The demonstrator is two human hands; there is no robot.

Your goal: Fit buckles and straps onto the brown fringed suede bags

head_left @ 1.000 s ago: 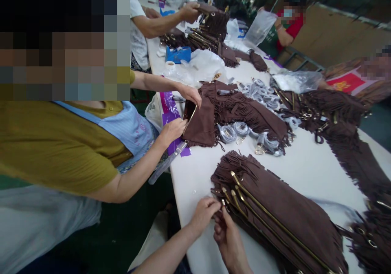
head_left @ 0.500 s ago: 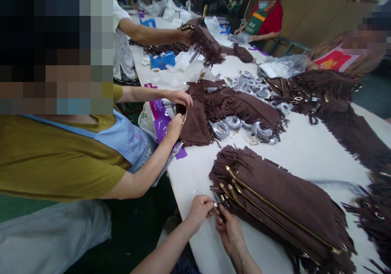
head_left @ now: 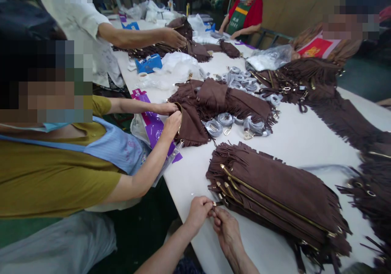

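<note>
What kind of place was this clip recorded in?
Most likely a bag factory's assembly or packing room: several people work along one long white table, stacks of identical brown fringed bags cover it, and wrapped straps lie loose beside a blue tape dispenser.

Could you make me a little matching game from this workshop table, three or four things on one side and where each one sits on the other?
Things:
1. blue tape dispenser
2. stack of brown fringed bags
3. purple packaging
4. clear plastic bag

Places:
A. right in front of the wearer's hands
B. far side of the table, before a seated person
C. table edge, under the neighbour's forearms
D. near the white-shirted person

Pairs: 1-D, 2-A, 3-C, 4-B
</note>
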